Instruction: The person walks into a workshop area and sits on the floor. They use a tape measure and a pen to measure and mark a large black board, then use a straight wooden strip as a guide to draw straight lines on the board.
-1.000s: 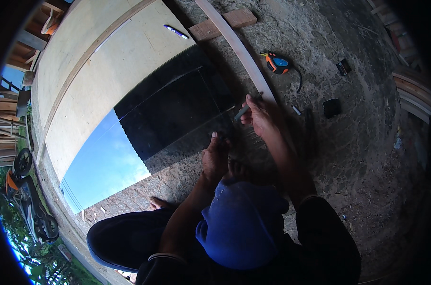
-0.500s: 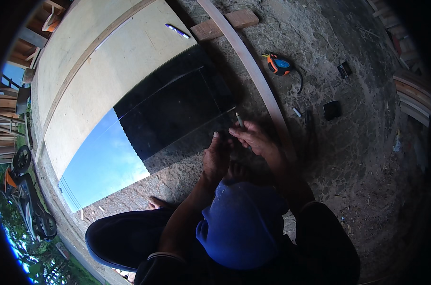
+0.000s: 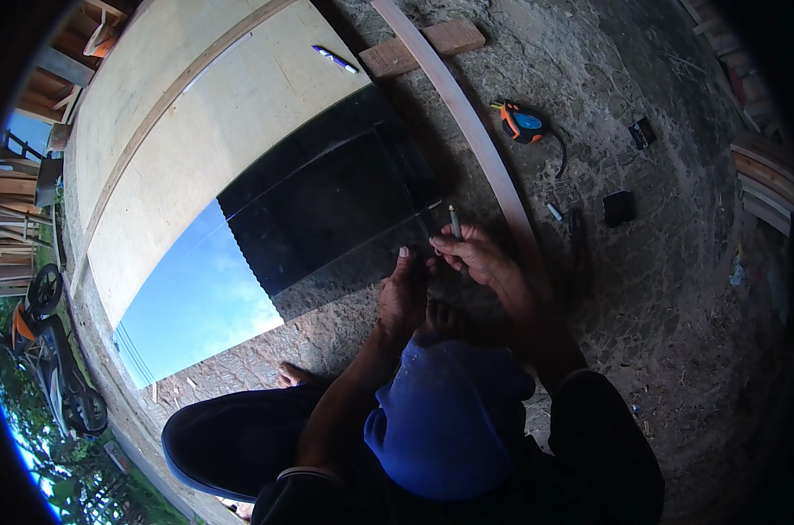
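Note:
In my right hand is a slim, pen-shaped glass cutter, its pale tip pointing up and away from me. The fingers are closed around its shaft. My left hand is close beside it at the mirror's near edge, thumb raised and apart from the fingers; the fingers are partly lost in shadow, and I see nothing held in them. A large mirror sheet lies before me, reflecting blue sky on its left and a dark roof on its right. Thin straight lines cross its dark part.
Under the mirror is a pale plywood board, with a purple-and-white marker on it. A long wooden strip crosses a wood block. On the rough ground are an orange-and-blue tape measure, a white stub and a black square piece.
The whole view has shifted slightly, so things appear a little further right. My right hand still grips the glass cutter, which now stands more upright. The left hand keeps nearly the same pose.

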A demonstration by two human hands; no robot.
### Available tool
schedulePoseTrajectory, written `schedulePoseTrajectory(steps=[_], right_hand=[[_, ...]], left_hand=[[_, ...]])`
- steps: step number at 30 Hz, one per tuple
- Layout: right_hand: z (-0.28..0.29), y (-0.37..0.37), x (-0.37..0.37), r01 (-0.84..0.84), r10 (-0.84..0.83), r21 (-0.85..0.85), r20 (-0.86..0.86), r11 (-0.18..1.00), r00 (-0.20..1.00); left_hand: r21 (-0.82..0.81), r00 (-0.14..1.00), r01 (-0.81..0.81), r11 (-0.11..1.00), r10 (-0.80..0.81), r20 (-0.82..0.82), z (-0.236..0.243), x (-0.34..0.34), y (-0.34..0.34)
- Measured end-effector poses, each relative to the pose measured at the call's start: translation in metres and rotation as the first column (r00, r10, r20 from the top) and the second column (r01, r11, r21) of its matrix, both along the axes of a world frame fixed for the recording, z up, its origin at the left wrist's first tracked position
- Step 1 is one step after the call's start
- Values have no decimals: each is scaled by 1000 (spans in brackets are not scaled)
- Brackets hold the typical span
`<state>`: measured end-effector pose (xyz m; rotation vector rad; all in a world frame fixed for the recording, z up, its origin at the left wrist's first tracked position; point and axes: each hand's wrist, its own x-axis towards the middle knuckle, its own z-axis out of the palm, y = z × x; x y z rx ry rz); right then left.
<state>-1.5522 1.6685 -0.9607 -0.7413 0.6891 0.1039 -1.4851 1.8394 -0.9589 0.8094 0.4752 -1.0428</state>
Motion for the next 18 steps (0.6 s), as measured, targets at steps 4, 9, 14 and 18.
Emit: schedulePoseTrajectory(steps=[4, 9, 14, 18], right_hand=[[4, -12, -5, -36, 41, -143, 31, 989, 999], [21, -22, 0, 53, -61, -239, -27, 970, 998], [37, -41, 13, 97, -99, -328, 11, 940, 995], [50, -61, 28, 102, -106, -391, 12, 915, 994]], left_hand=[[14, 1000, -13, 1000, 13, -26, -1, 0, -1], [44, 999, -43, 998, 44, -10, -5, -2, -1], [-37, 914, 400, 916, -401, -54, -17, -4, 14], [89, 515, 827, 554, -812, 274, -5, -5, 5]])
